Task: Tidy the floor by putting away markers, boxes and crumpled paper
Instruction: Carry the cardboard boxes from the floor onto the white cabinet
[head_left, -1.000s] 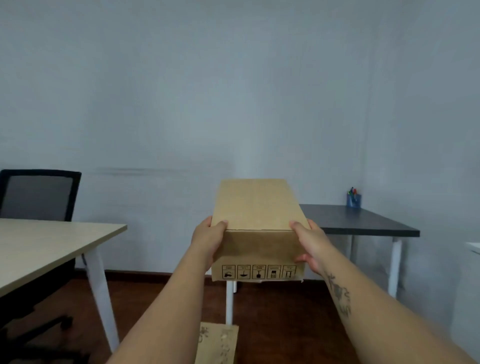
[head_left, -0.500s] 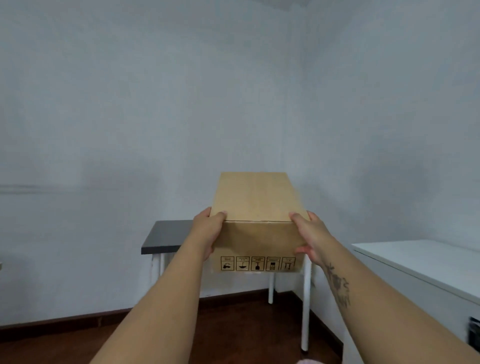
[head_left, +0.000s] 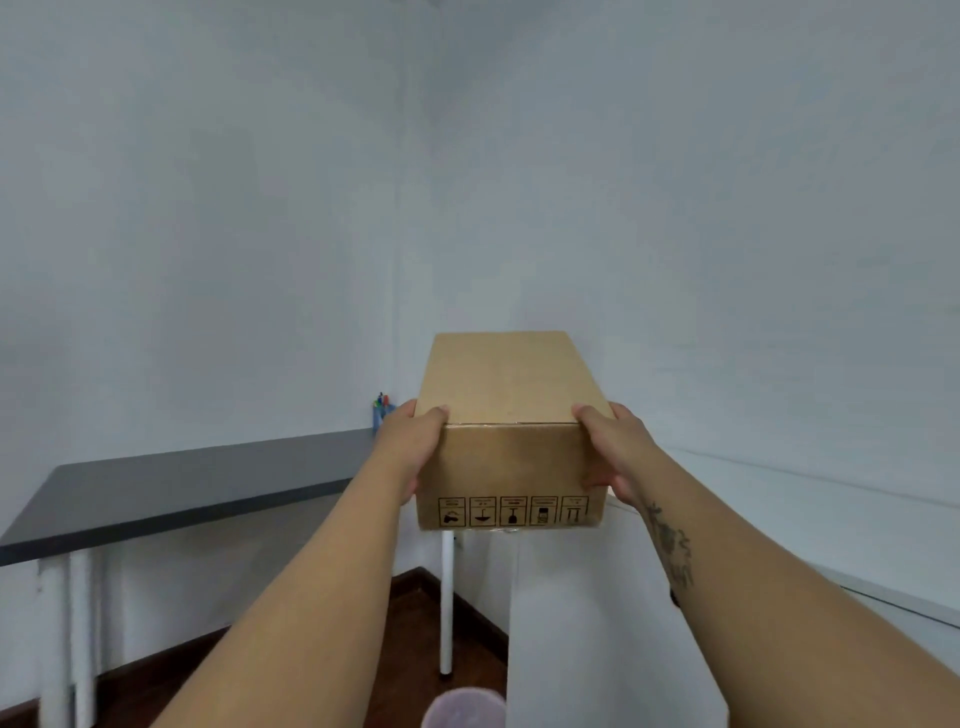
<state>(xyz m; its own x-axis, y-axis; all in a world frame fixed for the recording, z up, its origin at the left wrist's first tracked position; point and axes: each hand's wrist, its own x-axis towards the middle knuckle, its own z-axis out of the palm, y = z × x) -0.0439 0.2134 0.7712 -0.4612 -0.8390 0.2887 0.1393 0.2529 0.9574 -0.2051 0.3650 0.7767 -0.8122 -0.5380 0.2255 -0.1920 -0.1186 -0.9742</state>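
The cardboard box (head_left: 511, 431) hangs in mid-air, gripped at 9 o'clock by the left hand (head_left: 410, 447) and at 3 o'clock by the right hand (head_left: 613, 452), thumbs on top. At its 9 o'clock, a marker cup (head_left: 383, 414) stands on a dark table (head_left: 182, 488).

The only printing stands on the cardboard box (head_left: 511, 462). A row of five black handling pictograms (head_left: 513, 511), each in its own square frame, runs along the 6 o'clock edge of the near face, from about 7 to 5 o'clock. A tiny caption tops each frame, too blurred to read. The symbols themselves are too small to name for sure.
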